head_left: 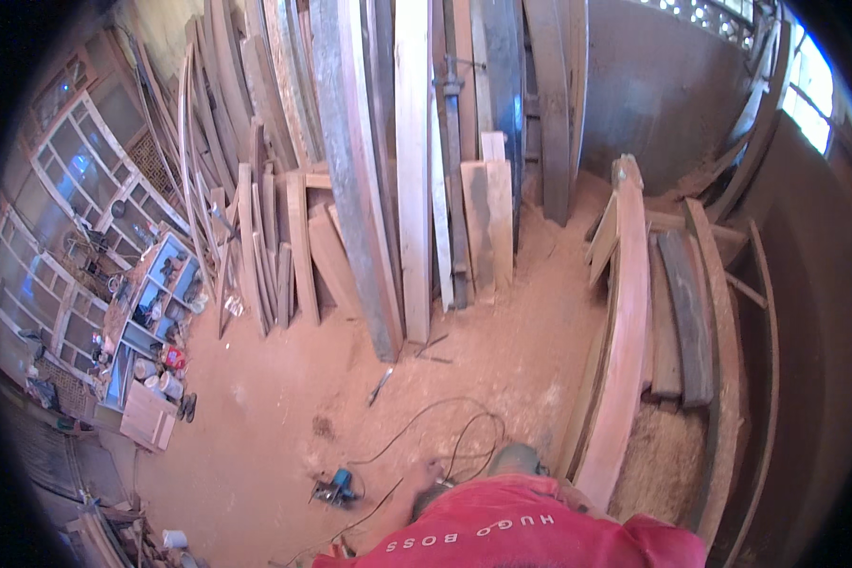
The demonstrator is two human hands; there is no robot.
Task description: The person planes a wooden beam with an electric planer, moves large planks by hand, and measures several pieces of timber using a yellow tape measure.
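Neither my left hand nor my right hand shows in the head view. A person in a red shirt (530, 521) and a dark cap (515, 460) bends forward at the lower edge, seen from behind. That person's bare forearm (402, 506) reaches toward the floor; whether the hand holds anything is too small to tell. To the left of the arm a blue power tool (336, 488) rests on the dusty floor. A dark cord (435, 405) loops across the floor beyond the person. Farther off lies a slim tool with a metallic shine (381, 386).
Tall planks (414, 170) lean along the far wall, with shorter boards (488, 227) before them. At the right stands a long curved timber (625, 331) beside a wooden frame holding dark boards (686, 322). A cluttered blue shelf unit (142, 327) and white window frames (95, 156) line the left.
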